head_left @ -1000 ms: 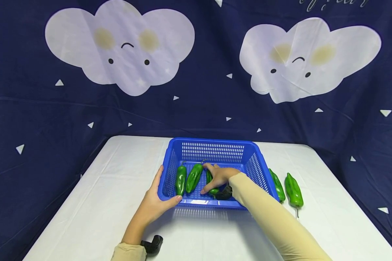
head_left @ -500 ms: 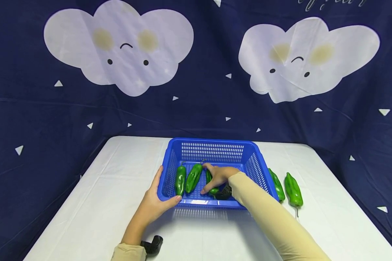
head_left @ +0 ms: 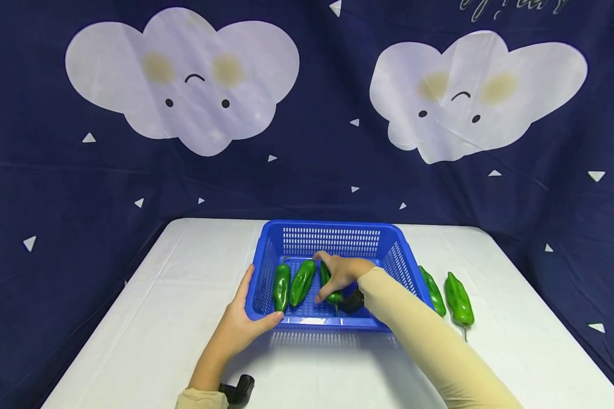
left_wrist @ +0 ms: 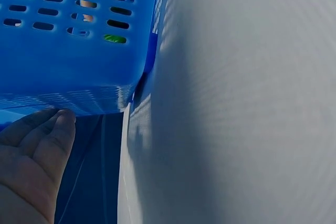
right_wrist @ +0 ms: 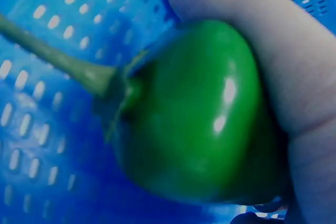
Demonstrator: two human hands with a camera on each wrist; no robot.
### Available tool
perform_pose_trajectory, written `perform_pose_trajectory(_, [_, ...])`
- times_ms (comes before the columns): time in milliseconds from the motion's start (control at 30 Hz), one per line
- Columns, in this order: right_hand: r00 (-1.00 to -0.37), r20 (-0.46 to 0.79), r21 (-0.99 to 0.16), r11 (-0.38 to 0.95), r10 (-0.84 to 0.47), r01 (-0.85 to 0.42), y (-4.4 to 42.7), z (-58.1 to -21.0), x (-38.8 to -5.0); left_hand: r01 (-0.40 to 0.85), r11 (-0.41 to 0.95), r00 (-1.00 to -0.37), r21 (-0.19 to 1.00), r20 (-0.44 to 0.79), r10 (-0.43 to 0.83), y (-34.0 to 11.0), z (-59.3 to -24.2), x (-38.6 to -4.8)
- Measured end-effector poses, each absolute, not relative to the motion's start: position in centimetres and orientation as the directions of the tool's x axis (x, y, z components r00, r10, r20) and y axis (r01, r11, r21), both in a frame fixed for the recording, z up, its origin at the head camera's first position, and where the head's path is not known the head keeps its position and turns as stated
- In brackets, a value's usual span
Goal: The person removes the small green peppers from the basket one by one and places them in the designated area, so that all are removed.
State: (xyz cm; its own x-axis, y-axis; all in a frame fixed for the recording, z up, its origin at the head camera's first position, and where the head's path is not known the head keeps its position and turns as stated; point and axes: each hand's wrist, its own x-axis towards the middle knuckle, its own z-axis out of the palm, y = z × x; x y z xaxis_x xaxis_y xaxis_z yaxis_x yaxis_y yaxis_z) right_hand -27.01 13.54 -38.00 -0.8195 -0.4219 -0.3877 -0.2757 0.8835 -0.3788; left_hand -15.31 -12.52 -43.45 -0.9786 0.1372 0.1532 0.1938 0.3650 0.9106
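The table (head_left: 148,307), spread with smooth white cloth, is backed by a navy curtain (head_left: 317,170) printed with pale clouds (head_left: 184,122) and small white triangles. On it is set a blue plastic basket (head_left: 317,322), rectangular, with a broad glossy rim and walls pierced by rows of rounded slots. The basket's near left corner is straddled by the left hand (head_left: 240,326), its thumb spread wide from its straight fingers: the near rim is touched by the thumb, the left wall by the fingertips. Inside the basket, the right hand (head_left: 341,270) is partly closed, thumb and forefinger set apart by the width of the held pepper (right_wrist: 199,114), around which the thumb is bent. Whether the floor is touched by this pepper cannot be told. Two glossy, tapered green peppers (head_left: 302,283) are laid side by side to its left; outside, by the right wall, two more peppers (head_left: 459,299) with creased skins are laid on the cloth. The held pepper is rounded and shiny, tipped by a thin, dull green stem (right_wrist: 58,56).
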Motion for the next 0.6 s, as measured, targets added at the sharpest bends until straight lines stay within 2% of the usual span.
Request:
perform_pose_trajectory(367, [-0.794,-0.263,-0.538,0.766,-0.548,-0.351,13.7,-33.7,-27.5,0.192,0.365,-0.979,0.911,0.152,0.135,-12.5,-43.6,-15.4])
perform_pose_trajectory(600, [-0.796,-0.245,-0.540,0.760,-0.554,-0.362,14.7,-32.0,-27.2,0.182,0.360,-0.981,0.915,0.142,0.134,-12.6,-43.3,-15.2])
